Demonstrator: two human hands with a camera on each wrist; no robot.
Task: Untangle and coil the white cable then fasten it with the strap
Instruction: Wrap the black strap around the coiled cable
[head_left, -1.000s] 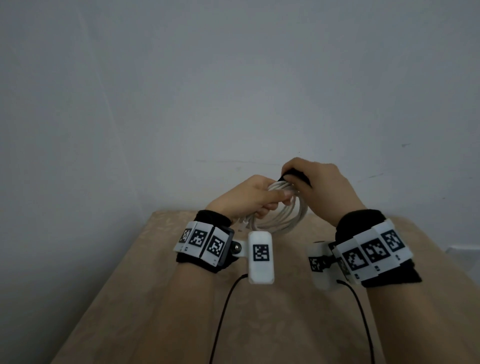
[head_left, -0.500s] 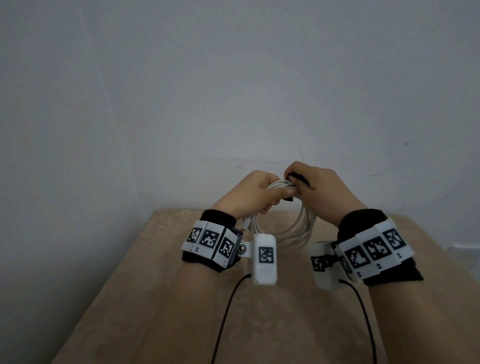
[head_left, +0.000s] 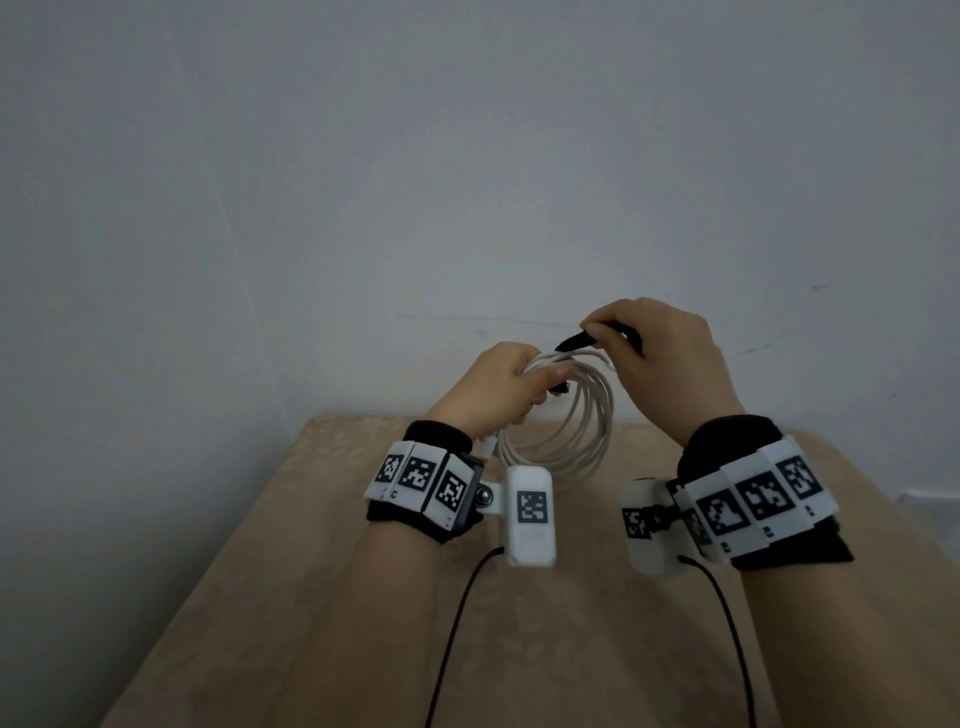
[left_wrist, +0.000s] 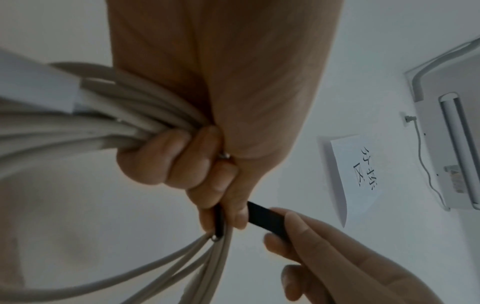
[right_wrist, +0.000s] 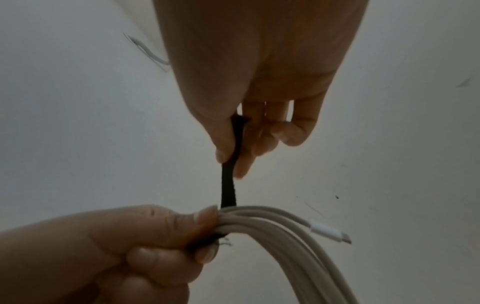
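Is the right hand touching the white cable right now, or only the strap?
Apart. The right wrist view shows the right hand pinching only the black strap, with strap spanning the gap down to the white cable gripped by the left hand.

1. The white cable (head_left: 582, 415) your left hand (head_left: 498, 389) grips looks like smooth, matt plastic.
2. The strap (right_wrist: 228, 185) your right hand (head_left: 670, 364) pinches looks like matt black cloth.

surface: beige patterned table (head_left: 322, 597) | against: grey wall (head_left: 467, 182)
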